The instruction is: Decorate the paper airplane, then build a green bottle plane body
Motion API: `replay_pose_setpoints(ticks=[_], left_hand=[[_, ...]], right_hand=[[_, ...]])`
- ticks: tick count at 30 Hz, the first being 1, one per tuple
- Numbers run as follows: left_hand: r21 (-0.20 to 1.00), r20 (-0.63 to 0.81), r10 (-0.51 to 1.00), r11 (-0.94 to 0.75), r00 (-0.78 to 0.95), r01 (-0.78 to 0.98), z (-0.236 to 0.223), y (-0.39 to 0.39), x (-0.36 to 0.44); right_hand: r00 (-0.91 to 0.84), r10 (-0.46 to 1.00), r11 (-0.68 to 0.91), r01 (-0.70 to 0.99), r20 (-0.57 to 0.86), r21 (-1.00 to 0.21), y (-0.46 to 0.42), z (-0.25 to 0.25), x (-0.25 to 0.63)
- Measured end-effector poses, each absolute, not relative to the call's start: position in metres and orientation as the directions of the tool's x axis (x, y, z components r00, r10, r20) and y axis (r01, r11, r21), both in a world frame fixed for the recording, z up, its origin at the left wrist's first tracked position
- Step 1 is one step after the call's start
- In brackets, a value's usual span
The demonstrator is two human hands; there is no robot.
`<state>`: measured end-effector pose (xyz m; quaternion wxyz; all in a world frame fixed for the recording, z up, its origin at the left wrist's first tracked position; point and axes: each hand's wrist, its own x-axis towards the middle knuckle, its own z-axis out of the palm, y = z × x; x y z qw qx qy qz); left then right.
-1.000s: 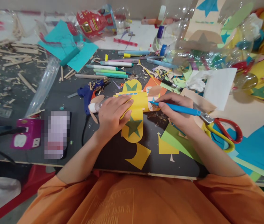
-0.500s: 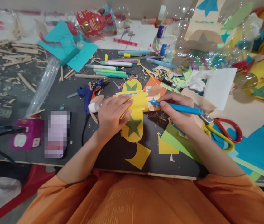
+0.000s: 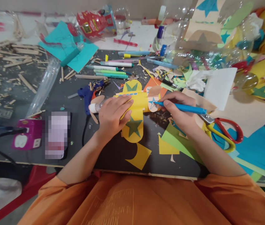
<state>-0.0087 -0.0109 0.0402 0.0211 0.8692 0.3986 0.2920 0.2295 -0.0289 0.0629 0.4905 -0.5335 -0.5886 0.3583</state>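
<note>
A toy airplane (image 3: 140, 102) made from a plastic bottle wrapped in yellow paper lies on the dark table. Its yellow wings (image 3: 134, 128) carry green stars, and its white cap (image 3: 94, 108) points left beside a paper propeller. My left hand (image 3: 114, 114) is wrapped over the body and holds it down. In my right hand (image 3: 179, 107) is a blue marker (image 3: 184, 107), gripped between thumb and fingers. The marker's tip touches a blue star outline on the peach tail piece (image 3: 153, 104). Part of the body is hidden under my left hand.
Scissors (image 3: 228, 131) lie beside my right forearm. A blue glue gun (image 3: 86, 95) sits left of the airplane, with a phone (image 3: 56, 135) and a magenta box (image 3: 26, 134) farther left. Several markers (image 3: 112, 68), paper scraps and plastic bottles (image 3: 207, 57) cover the back.
My right hand and the marker have shifted slightly to the right, and the tip now sits at the star's right side. My left hand has stayed in place.
</note>
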Motion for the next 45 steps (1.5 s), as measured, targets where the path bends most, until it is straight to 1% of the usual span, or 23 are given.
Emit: replay_pose_setpoints(ticks=[7, 13, 17, 25, 30, 36, 39, 42, 45], left_hand=[[0.262, 0.546, 0.655, -0.726, 0.522, 0.636, 0.0407, -0.0102, -0.009], [0.259, 0.485, 0.7, -0.688, 0.525, 0.678, 0.0415, -0.0097, -0.0091], [0.264, 0.487, 0.708, -0.678, 0.512, 0.686, 0.0399, -0.0104, -0.0095], [0.256, 0.515, 0.688, -0.693, 0.512, 0.674, 0.0402, -0.0105, -0.0087], [0.279, 0.545, 0.665, -0.719, 0.511, 0.637, 0.0418, -0.0109, -0.0082], [0.238, 0.597, 0.616, -0.748, 0.514, 0.62, 0.0417, -0.0103, -0.0079], [0.26, 0.569, 0.645, -0.73, 0.511, 0.632, 0.0416, -0.0102, -0.0079], [0.279, 0.523, 0.68, -0.706, 0.513, 0.651, 0.0412, -0.0105, -0.0082], [0.273, 0.539, 0.667, -0.717, 0.515, 0.642, 0.0407, -0.0107, -0.0086]], right_hand=[[0.039, 0.983, 0.158, 0.295, 0.178, -0.942, -0.0287, 0.0675, 0.2277], [0.039, 0.988, 0.128, 0.312, 0.148, -0.942, -0.029, 0.0677, 0.2288], [0.022, 0.987, 0.141, 0.346, 0.158, -0.927, -0.0291, 0.0652, 0.2298], [0.035, 0.98, 0.177, 0.316, 0.198, -0.932, -0.0282, 0.0652, 0.2288], [0.046, 0.984, 0.151, 0.315, 0.174, -0.937, -0.0287, 0.0641, 0.2287], [0.049, 0.983, 0.157, 0.277, 0.177, -0.948, -0.029, 0.0647, 0.2294], [0.027, 0.985, 0.156, 0.304, 0.173, -0.94, -0.0286, 0.0667, 0.2294], [0.041, 0.98, 0.175, 0.284, 0.194, -0.943, -0.0282, 0.0675, 0.2295], [0.021, 0.984, 0.164, 0.289, 0.178, -0.943, -0.0279, 0.067, 0.23]])
